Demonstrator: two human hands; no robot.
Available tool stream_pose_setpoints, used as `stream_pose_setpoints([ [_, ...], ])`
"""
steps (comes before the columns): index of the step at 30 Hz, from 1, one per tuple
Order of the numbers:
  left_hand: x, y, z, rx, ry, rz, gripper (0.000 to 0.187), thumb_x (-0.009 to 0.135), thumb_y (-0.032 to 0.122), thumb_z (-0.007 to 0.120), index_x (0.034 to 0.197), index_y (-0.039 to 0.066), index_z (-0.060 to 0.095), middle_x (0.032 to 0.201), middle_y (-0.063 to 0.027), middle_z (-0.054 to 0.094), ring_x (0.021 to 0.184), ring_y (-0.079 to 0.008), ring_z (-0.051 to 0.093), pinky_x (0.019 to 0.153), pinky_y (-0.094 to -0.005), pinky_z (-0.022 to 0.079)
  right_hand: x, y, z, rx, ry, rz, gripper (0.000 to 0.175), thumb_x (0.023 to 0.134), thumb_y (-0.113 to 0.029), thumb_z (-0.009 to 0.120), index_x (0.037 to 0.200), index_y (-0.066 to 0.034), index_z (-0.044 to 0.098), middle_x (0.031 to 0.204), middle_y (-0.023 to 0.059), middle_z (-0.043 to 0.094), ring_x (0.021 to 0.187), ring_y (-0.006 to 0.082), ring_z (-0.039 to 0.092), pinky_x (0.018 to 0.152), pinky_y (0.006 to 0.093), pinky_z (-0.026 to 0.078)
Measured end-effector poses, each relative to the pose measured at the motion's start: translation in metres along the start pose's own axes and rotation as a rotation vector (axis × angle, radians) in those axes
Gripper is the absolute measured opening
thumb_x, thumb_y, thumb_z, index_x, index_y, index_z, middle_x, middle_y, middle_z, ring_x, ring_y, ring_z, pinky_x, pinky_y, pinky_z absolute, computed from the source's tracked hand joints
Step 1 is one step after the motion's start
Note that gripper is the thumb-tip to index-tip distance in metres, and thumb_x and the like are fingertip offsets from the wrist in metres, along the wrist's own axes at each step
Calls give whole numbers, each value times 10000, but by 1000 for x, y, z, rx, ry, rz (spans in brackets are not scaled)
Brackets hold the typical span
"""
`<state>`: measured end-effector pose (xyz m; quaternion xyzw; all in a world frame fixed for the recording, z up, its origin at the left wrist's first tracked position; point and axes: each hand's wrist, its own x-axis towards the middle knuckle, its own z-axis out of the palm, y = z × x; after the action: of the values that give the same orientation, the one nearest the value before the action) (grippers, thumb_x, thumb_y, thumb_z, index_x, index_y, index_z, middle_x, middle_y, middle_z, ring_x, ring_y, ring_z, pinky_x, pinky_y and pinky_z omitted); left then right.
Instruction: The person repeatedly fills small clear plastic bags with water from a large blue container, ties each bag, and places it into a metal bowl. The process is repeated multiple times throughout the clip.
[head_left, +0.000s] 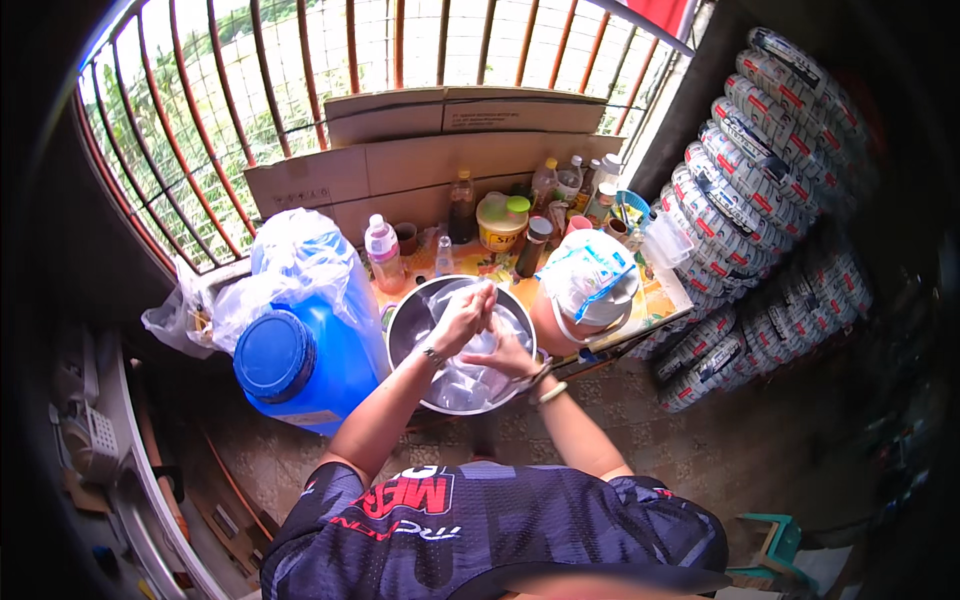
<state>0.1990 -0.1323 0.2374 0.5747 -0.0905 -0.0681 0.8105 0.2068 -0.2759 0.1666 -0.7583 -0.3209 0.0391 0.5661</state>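
A round metal basin (395, 375) stands at the near edge of the table, with clear plastic bags (461, 391) of a clear content inside it. Over the basin, my left hand (466, 319) has its fingers closed on the gathered top of a clear plastic bag (482, 343). My right hand (511, 354) is just below and to the right, its thumb and fingers around the same bag's neck. A watch is on my left wrist, bands on my right. The bag's lower part is partly hidden by my hands.
A large blue plastic container (330, 360) stands left, under white plastic bags (300, 247). Right of the basin is a pinkish bucket (555, 322) with a packet on top. Bottles (385, 255), a yellow tub (501, 225) and cups line the table's back. Stacked wrapped tires (742, 202) stand right.
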Motion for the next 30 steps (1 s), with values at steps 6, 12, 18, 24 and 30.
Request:
stream_pose_setpoints([
  [6, -1, 5, -9, -569, -31, -197, 310, 1018, 302, 375, 750, 151, 418, 519, 74, 298, 413, -57, 239, 412, -228, 206, 8, 28, -51, 514, -450, 146, 751, 732, -248, 804, 1355, -61, 428, 1376, 79, 446, 1278, 171, 387, 1086, 324, 271],
  [12, 16, -27, 9, -593, 806, 93, 333, 998, 344, 406, 731, 153, 462, 505, 46, 354, 388, -79, 267, 376, -246, 221, -67, -29, 65, 132, 453, 120, 864, 784, -255, 735, 1415, -16, 196, 1396, 199, 295, 1283, 310, 349, 1049, 413, 336],
  [18, 0, -36, 42, 58, 613, 210, 380, 1001, 313, 442, 690, 104, 502, 579, 55, 436, 503, -47, 361, 466, -229, 305, 11, -6, 38, -577, 471, -164, 1080, 619, -497, 786, 1409, 15, 256, 1481, 227, 239, 1392, 393, 178, 1121, 506, 150],
  [24, 23, -15, -1, 108, 364, 250, 360, 1017, 269, 402, 698, 115, 467, 560, 66, 386, 460, -36, 304, 423, -222, 220, 24, 13, -48, -161, 53, -211, 775, 578, -439, 850, 1190, -52, 575, 1194, 145, 578, 1105, 274, 551, 920, 371, 450],
  [30, 40, -9, 14, -529, 985, 73, 358, 961, 409, 450, 684, 183, 429, 526, 64, 373, 393, -62, 298, 354, -236, 228, -31, -39, 87, -204, 615, -90, 1037, 697, -344, 797, 1433, 6, 156, 1466, 238, 200, 1334, 360, 273, 1047, 417, 314],
])
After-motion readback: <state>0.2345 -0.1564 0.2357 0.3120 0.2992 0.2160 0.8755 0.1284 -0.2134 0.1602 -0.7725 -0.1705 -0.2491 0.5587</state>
